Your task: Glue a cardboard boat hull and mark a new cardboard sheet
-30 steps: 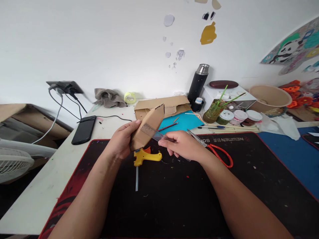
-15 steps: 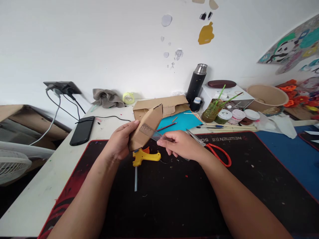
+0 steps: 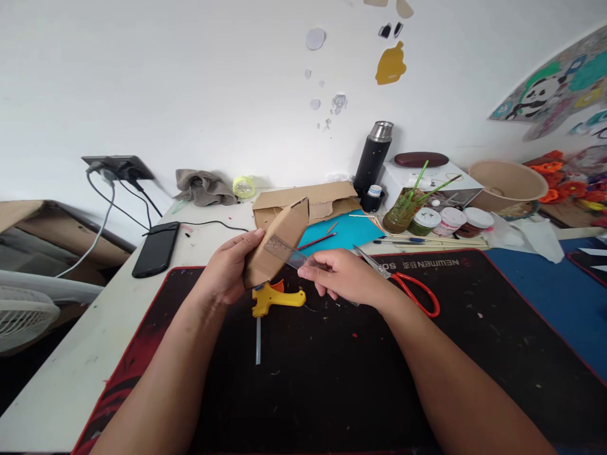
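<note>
My left hand (image 3: 233, 265) grips a folded cardboard piece (image 3: 284, 237) with a pointed upper end, thumb on its face and fingers behind. Between thumb and fingers, my right hand (image 3: 329, 272) pinches a clear plastic ruler (image 3: 283, 249), whose far end lies across the cardboard's face. Just beneath the cardboard, a yellow hot glue gun (image 3: 279, 299) lies on the black desk mat (image 3: 303, 392), a glue stick (image 3: 258, 341) poking out toward me. Beyond my right wrist are scissors with red handles (image 3: 420, 294), partly hidden by the wrist.
Behind the hands lie a blue sheet (image 3: 346, 230), a red pencil (image 3: 317, 241) and more cardboard (image 3: 308, 197). A black thermos (image 3: 374, 155), a jar of murky liquid (image 3: 398, 218) and paint pots (image 3: 450, 220) stand at the back right. A phone (image 3: 156, 248) lies at left.
Almost nothing differs. Both hands, the cardboard and the ruler keep the same hold and pose; the whole view has shifted very slightly.
</note>
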A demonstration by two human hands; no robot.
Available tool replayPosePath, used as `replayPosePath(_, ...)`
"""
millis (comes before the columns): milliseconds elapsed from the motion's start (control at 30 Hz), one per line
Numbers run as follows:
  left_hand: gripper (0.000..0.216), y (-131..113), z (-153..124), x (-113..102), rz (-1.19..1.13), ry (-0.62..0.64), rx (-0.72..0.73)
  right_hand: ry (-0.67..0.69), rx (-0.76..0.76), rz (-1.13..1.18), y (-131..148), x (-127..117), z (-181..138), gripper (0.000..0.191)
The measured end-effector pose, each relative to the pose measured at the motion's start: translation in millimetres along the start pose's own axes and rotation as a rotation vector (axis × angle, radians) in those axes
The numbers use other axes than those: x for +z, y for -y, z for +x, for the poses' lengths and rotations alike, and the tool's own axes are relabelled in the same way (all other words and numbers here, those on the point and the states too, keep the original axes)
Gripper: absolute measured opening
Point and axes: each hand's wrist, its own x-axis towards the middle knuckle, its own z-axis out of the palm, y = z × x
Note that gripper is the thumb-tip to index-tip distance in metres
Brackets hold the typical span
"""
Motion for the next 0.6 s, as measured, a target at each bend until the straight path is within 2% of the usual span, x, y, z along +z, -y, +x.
replayPosePath(600,0.056,-0.2,-1.8,1.0,0.025,0.007,-0.024,0.015,0.017,0.006,-0.3,1.1,-0.7,0.041)
